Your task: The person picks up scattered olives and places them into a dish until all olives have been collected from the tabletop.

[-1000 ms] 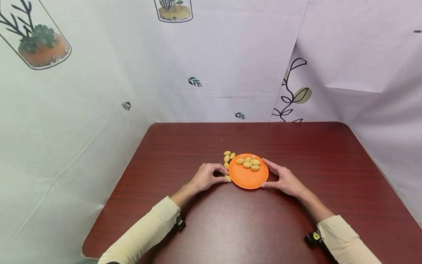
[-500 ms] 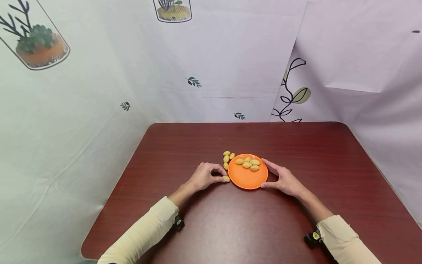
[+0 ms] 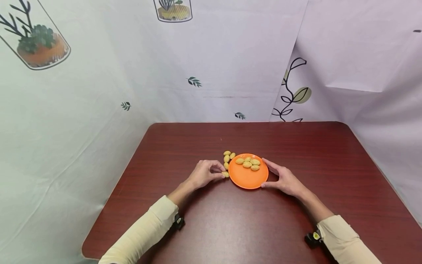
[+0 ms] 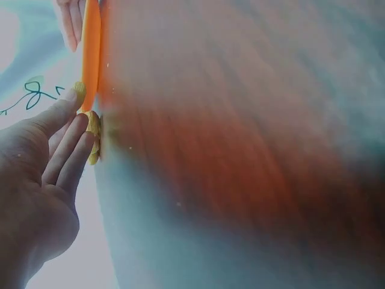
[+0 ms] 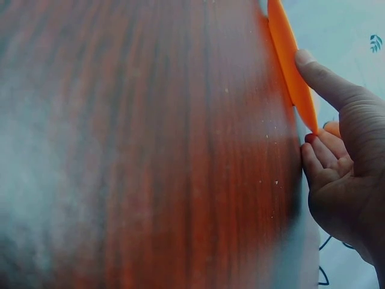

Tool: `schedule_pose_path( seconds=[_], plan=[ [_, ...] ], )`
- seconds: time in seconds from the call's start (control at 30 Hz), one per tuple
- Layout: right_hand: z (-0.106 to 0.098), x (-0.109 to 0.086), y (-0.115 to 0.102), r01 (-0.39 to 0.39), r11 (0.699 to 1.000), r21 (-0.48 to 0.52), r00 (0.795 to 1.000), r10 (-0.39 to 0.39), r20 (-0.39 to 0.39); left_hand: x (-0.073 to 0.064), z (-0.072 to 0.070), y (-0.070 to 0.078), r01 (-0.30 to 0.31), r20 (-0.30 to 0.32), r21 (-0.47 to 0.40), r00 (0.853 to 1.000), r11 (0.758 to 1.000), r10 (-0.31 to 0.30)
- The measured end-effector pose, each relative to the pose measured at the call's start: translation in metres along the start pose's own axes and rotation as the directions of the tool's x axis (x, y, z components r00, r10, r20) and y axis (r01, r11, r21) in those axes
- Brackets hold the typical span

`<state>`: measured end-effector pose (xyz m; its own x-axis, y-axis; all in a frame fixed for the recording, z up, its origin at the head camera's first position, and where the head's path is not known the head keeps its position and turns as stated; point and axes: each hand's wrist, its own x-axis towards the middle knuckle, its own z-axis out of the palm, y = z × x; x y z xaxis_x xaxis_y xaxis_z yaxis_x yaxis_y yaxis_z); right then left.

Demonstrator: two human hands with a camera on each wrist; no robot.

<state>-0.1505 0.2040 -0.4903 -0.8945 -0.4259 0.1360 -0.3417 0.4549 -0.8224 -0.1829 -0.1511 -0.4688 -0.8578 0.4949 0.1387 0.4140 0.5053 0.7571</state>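
Observation:
An orange plate [image 3: 248, 179] lies on the table with several yellowish, oval, nut-like pieces [image 3: 247, 164] grouped on its far half. My left hand [image 3: 205, 173] is at the plate's left edge, thumb and fingertips pinching one nut-like piece [image 3: 225, 174]; the left wrist view shows that piece [image 4: 79, 91] at the thumb tip. Just beyond these fingertips, more such pieces [image 3: 226, 158] lie in a loose row beside the plate. My right hand [image 3: 285, 179] holds the plate's right rim between thumb and fingers. In the right wrist view the thumb touches the plate [image 5: 290, 66] edge.
The dark red-brown wooden table [image 3: 250, 231] has rounded far corners. Pale printed cloth [image 3: 230, 55] hangs behind it and at both sides. A small black device [image 3: 312, 240] sits on each wrist, at the cuff of a cream sleeve.
My left hand has shifted slightly away from me, and the pinched nut-like piece has moved with it along the plate's left edge. My right hand and the plate stay in place.

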Motion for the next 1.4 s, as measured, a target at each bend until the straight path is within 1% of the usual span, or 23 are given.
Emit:
schedule_pose_path(
  seconds=[0.17,0.3,0.43,0.57,0.73,0.93,1.2,1.4],
  plan=[
    [0.0,0.0,0.0,0.016,1.0,-0.009,1.0,-0.016,-0.008,0.004,0.0,0.002,-0.015,-0.023,-0.007,1.0,1.0,0.015],
    [0.0,0.0,0.001,0.001,1.0,-0.011,1.0,-0.001,-0.004,0.008,0.001,0.006,-0.032,-0.038,0.006,0.999,0.999,0.032],
    [0.0,0.0,0.001,-0.012,1.0,0.003,1.0,0.012,0.006,0.014,0.004,0.01,-0.044,-0.039,0.017,0.998,0.999,0.044],
    [0.0,0.0,0.001,-0.007,1.0,0.009,1.0,0.006,0.009,0.019,0.008,0.012,-0.053,-0.036,-0.004,0.998,0.999,0.053],
    [0.0,0.001,0.002,-0.003,1.0,0.01,1.0,0.003,0.008,0.025,0.014,0.014,-0.082,-0.054,-0.033,0.995,0.996,0.08],
    [-0.001,0.001,0.002,-0.002,1.0,0.013,1.0,0.002,0.006,0.033,0.024,0.02,-0.095,-0.072,-0.028,0.993,0.995,0.093],
    [-0.001,0.002,0.001,-0.001,1.0,0.001,1.0,0.001,0.011,0.042,0.038,0.028,-0.074,-0.079,-0.069,0.995,0.995,0.068],
    [0.0,0.002,0.002,-0.002,1.0,0.0,1.0,0.002,0.012,0.047,0.048,0.032,-0.076,-0.079,-0.06,0.994,0.995,0.071]
  ],
)
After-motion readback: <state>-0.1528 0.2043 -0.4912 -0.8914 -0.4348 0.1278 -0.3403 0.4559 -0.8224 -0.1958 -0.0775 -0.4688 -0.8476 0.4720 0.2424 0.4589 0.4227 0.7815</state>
